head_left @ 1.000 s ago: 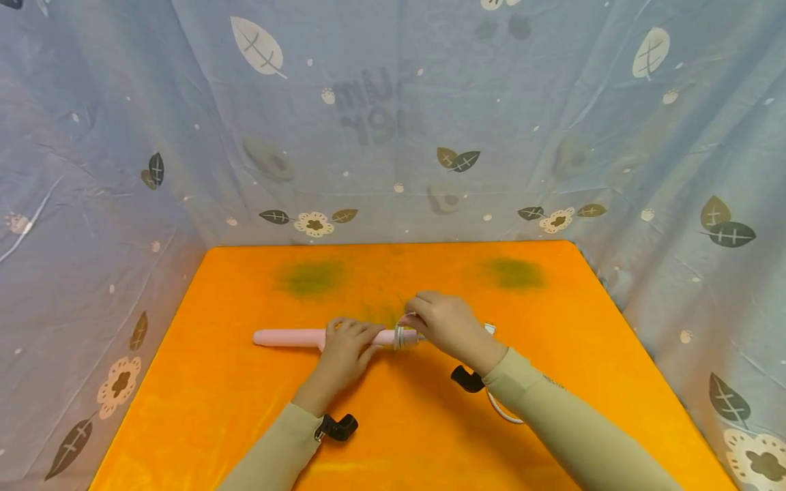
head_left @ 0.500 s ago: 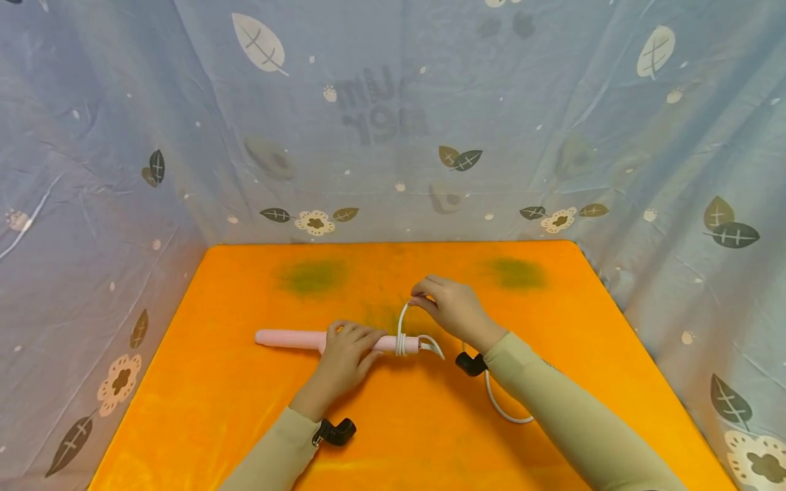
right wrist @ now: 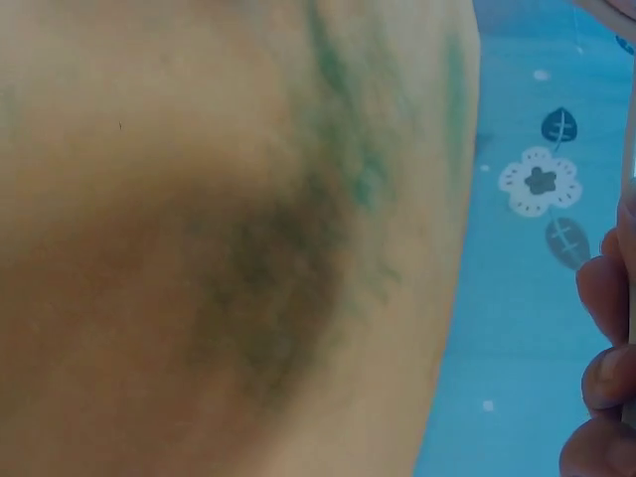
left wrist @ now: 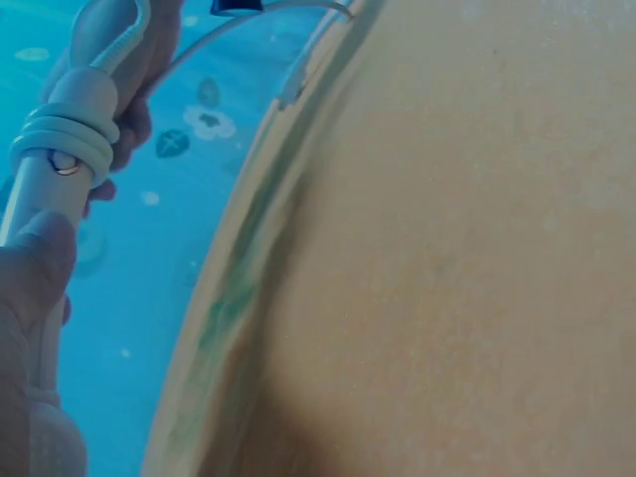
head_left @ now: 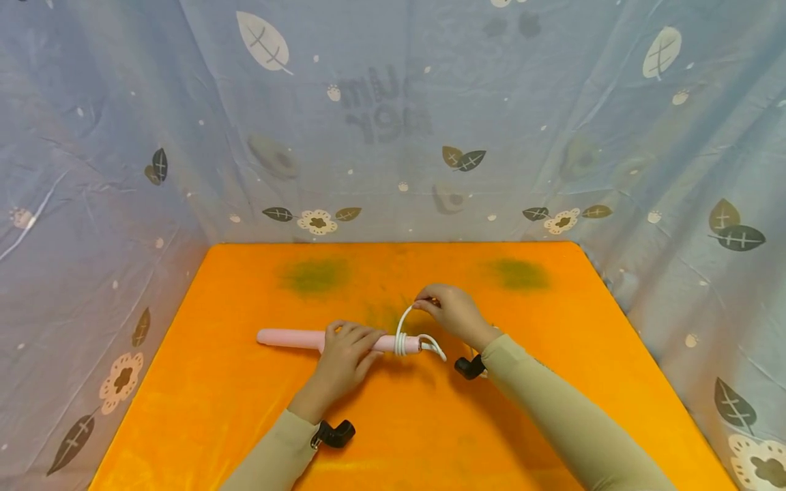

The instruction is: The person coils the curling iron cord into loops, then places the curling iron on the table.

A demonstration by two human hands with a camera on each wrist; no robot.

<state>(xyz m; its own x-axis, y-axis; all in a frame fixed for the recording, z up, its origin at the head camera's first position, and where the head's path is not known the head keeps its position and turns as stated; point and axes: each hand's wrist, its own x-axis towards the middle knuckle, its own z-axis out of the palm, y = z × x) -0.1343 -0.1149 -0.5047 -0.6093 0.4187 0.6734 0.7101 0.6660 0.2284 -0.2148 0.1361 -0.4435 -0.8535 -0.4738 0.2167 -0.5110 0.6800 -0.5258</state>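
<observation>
A pink curling iron (head_left: 288,338) lies across the middle of the orange table, its barrel toward the left. My left hand (head_left: 344,354) grips its handle from above, the thumb on the near side. White cord (head_left: 402,323) is wound in several turns round the handle's right end, also close up in the left wrist view as coils (left wrist: 70,139). From those turns the cord rises to my right hand (head_left: 453,314), which pinches it between thumb and fingertips above the table. A short cord loop (head_left: 434,344) hangs out of the handle's end.
The orange table (head_left: 393,436) carries green smudges at its far side. Patterned blue-grey curtains (head_left: 393,150) enclose it at the back and both sides. A black wrist camera mount (head_left: 335,434) sits at the left cuff, another mount (head_left: 470,368) by the right.
My right hand has drawn away from the handle, up and right, stretching a length of cord out, then dipped slightly. The cord curve below the right forearm has gone from sight. My left hand stays put.
</observation>
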